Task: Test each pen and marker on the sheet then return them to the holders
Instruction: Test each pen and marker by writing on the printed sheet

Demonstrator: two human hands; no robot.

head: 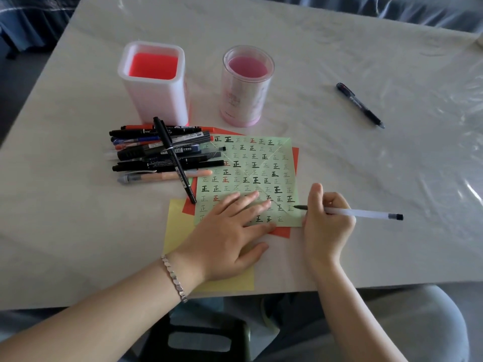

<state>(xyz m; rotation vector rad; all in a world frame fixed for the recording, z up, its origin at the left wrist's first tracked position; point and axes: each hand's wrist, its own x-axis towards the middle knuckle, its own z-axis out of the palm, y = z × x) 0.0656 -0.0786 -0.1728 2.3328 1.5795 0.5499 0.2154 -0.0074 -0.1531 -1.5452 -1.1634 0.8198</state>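
Head view, left hand [230, 231] flat on green sheet [261, 163], right hand [326, 218] gripping white pen [366, 212]

The sheet [248, 178] lies on the table [339, 165] before me, atop other papers [177, 226]. A pile of pens [162, 155] overlaps its left edge. Behind the pile stands one holder [154, 82], with a second holder [245, 87] to its right. A lone pen [360, 105] lies well apart, far right. My left hand [230, 226] rests on the sheet. My right hand [326, 220] is at its right edge and holds a pen [366, 213].

A yellow paper [177, 226] and a red paper [283, 232] overlap on the white table [366, 178], a dark stool [198, 340] below its edge.
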